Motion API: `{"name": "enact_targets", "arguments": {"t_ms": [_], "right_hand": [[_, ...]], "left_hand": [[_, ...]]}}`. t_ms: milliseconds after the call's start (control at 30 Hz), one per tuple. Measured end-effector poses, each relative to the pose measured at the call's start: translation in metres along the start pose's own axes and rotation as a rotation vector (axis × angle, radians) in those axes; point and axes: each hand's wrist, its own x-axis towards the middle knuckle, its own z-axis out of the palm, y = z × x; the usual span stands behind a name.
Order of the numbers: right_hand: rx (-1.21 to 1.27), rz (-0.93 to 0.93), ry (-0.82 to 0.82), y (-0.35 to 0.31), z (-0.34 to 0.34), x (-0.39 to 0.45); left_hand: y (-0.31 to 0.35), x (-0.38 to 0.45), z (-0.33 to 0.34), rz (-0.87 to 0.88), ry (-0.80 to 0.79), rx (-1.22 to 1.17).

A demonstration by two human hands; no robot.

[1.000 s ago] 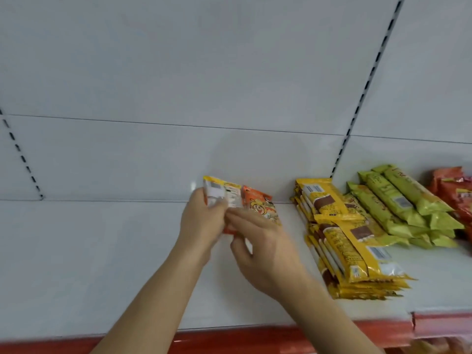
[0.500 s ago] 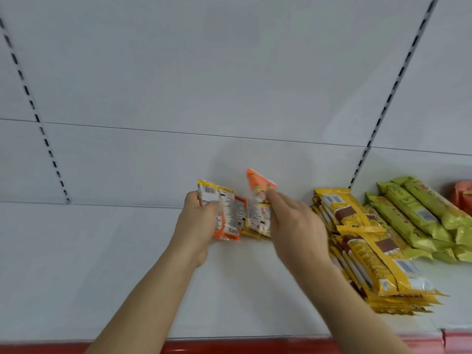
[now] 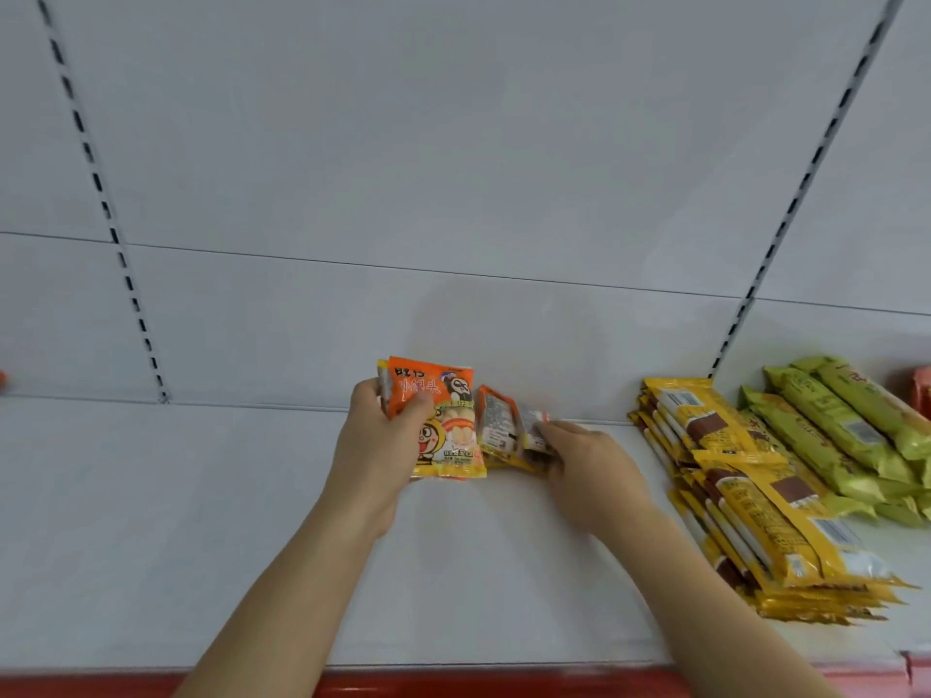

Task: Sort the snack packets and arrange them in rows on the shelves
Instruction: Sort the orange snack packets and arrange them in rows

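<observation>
My left hand (image 3: pixel 383 445) holds an orange packet (image 3: pixel 443 425) up near the back of the white shelf (image 3: pixel 201 521). My thumb lies over the front of it, at the top left corner, and my fingers are curled behind it. The packet stands almost upright, with its picture side facing me. It has a cartoon face on it and a yellow bottom part. I can see the edge of one more packet just behind it in the same hand.

My right hand (image 3: pixel 584 466) is just to the right of that packet. Its fingers pinch a small bunch of packets (image 3: pixel 509 425) that show their back sides, with small print on them. The bunch leans to the right and its bottom edge rests on the shelf. The bunch sits between my two hands and touches the orange packet's right side.

Further right on the same shelf lies a pile of long yellow packets (image 3: pixel 745 496) with brown marks on them. They are stacked flat and reach toward the red front edge (image 3: pixel 453 685) of the shelf. Beside them, further right, lies a pile of long green packets (image 3: pixel 846 435). At the far right edge I can see a bit of something red (image 3: pixel 922 395), but I cannot tell what it is.
</observation>
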Motion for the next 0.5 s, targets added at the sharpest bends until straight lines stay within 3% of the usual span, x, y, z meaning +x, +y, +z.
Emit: {"name": "enact_targets", "arguments": {"t_ms": [133, 200, 300, 433, 500], "right_hand": [[0.088, -0.072, 0.491, -0.021, -0.015, -0.013], [0.168, -0.229, 0.598, -0.053, -0.020, -0.028], [0.147, -0.378, 0.479, -0.097, -0.008, -0.050], [0.515, -0.327, 0.315, -0.106, -0.010, -0.061], [0.538, -0.228, 0.322, -0.092, -0.013, -0.052]], "left_hand": [[-0.005, 0.004, -0.005, 0.000, 0.042, 0.041], [-0.005, 0.002, -0.003, -0.008, 0.042, 0.027], [0.003, -0.004, -0.001, -0.085, -0.018, -0.123], [0.003, -0.004, -0.014, -0.051, -0.048, -0.079], [0.001, -0.001, -0.023, -0.048, -0.025, -0.075]]}}
